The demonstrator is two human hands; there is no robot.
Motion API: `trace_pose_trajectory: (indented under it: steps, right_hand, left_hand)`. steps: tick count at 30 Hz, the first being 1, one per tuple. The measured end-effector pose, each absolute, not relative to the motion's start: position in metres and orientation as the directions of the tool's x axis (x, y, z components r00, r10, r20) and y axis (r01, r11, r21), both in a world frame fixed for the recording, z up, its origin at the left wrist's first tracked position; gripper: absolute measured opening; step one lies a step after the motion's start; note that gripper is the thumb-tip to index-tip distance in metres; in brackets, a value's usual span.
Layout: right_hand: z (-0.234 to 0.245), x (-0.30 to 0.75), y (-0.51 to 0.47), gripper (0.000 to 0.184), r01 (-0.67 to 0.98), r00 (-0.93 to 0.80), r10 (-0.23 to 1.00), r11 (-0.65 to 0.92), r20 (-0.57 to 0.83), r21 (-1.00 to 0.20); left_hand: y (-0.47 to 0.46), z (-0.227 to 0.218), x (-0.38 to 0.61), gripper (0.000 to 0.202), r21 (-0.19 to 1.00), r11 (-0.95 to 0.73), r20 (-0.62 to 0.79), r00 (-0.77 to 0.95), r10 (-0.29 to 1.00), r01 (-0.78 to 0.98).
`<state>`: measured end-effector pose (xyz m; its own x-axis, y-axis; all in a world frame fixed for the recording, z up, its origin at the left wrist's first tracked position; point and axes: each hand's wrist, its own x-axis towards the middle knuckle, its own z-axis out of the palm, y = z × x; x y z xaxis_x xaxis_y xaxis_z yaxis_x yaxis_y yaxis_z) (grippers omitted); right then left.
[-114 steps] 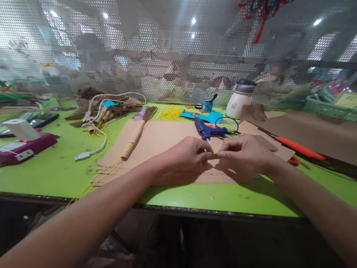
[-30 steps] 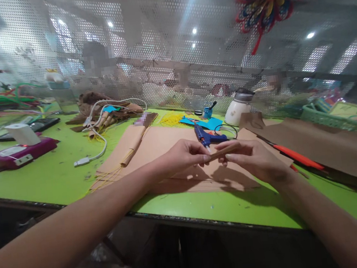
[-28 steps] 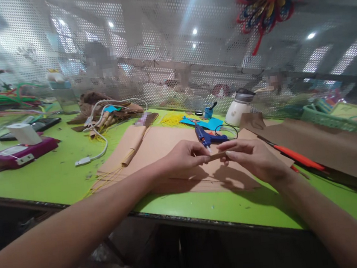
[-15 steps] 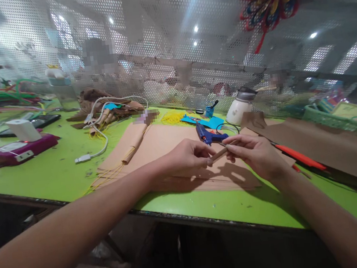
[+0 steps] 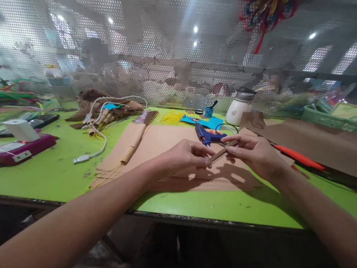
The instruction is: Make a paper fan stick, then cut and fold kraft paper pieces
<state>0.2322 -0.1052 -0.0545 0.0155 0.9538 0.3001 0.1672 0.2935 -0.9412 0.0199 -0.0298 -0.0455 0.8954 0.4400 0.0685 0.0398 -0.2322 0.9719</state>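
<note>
Between my two hands is a thin brown strip (image 5: 218,154), which looks like folded paper. My left hand (image 5: 185,155) pinches its lower left end. At the other end, the fingers and thumb of my right hand (image 5: 254,150) are closed on it. The strip is held tilted, just above a stack of light brown paper sheets (image 5: 172,135). Right behind my hands lies a blue glue gun (image 5: 207,135), its nozzle pointing towards me. On the left part of the stack rests a rolled brown paper piece (image 5: 134,140) with yellow strings.
An orange-handled tool (image 5: 299,157) and dark brown paper (image 5: 328,145) lie at right, by a green basket (image 5: 341,120). Behind stand a white bottle (image 5: 239,107) and a blue paper piece (image 5: 201,120). Left are a white USB cable (image 5: 95,154) and a purple power strip (image 5: 21,150).
Both hands keep hold of the strip in nearly the same place. The strip appears turned slightly, with more of its flat side showing. The view has shifted very little.
</note>
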Motion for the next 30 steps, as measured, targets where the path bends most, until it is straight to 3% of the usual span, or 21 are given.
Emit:
trace_pose_trajectory:
  steps: [10, 15, 30]
  right_hand:
    - [-0.057, 0.235, -0.105, 0.017, 0.335, -0.013, 0.918, 0.377, 0.396, -0.864]
    - [-0.056, 0.234, -0.105, 0.012, 0.376, -0.039, 0.913, 0.389, 0.405, -0.841]
    - [-0.050, 0.228, -0.110, 0.017, 0.497, -0.003, 0.920, 0.342, 0.393, -0.797]
  left_hand:
    - [-0.030, -0.036, 0.015, 0.025, 0.960, -0.270, 0.086, 0.850, 0.520, 0.068]
    - [-0.029, -0.035, 0.015, 0.025, 0.937, -0.338, 0.100, 0.861, 0.498, 0.087]
    - [-0.030, -0.041, 0.016, 0.030, 0.931, -0.348, 0.077, 0.873, 0.482, 0.110]
